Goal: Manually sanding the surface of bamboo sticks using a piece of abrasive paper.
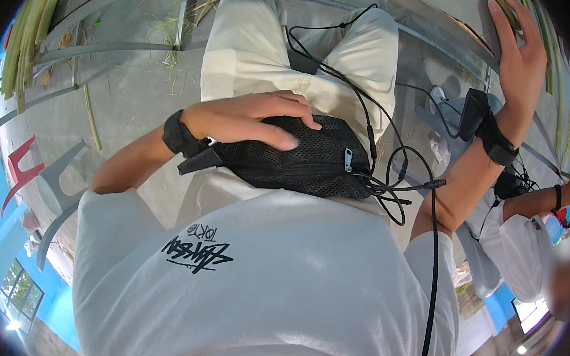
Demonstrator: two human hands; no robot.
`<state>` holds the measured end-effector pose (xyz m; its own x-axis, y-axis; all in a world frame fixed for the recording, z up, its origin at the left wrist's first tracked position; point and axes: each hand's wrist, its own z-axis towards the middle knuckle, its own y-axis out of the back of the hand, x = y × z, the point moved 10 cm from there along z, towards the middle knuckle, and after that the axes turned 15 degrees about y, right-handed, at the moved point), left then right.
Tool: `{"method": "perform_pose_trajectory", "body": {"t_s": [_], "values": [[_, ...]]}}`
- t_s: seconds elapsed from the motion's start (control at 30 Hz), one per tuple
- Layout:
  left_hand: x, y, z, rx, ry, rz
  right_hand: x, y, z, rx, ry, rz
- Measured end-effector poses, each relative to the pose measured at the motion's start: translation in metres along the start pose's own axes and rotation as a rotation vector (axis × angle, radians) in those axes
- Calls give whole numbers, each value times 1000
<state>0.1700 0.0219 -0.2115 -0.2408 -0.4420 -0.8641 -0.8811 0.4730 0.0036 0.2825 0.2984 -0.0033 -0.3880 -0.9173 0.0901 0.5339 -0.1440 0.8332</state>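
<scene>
My left hand [256, 119] lies on top of a black mesh pouch [300, 159] at my waist. Its thumb is apart from the fingers, and it grips nothing that I can see. The pouch has a zip with a light blue pull, and black cables [385, 186] run out of its right side. At the upper right my right hand [522, 63] is raised with its fingers stretched out, beside a metal rail and long green stalks [559, 52]. The tips reach the picture's edge, so what they touch is hard to see. Both wrists wear black straps with small devices.
A metal frame [121, 48] runs ahead of my knees. More long green stalks [32, 31] hang at the far left, with straw scraps on the floor. A red chair [18, 170] and a grey chair [61, 177] stand at left. Another person [514, 249] sits at right.
</scene>
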Motion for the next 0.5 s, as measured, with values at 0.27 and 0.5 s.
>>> {"method": "perform_pose_trajectory", "body": {"t_s": [0.27,0.5], "values": [[-23,-16,-9,-297,-64,330,-3,-1,0,3,4,-27],[-42,-26,-22,-371,-77,506,-20,-7,-2,-27,-16,-25]]}}
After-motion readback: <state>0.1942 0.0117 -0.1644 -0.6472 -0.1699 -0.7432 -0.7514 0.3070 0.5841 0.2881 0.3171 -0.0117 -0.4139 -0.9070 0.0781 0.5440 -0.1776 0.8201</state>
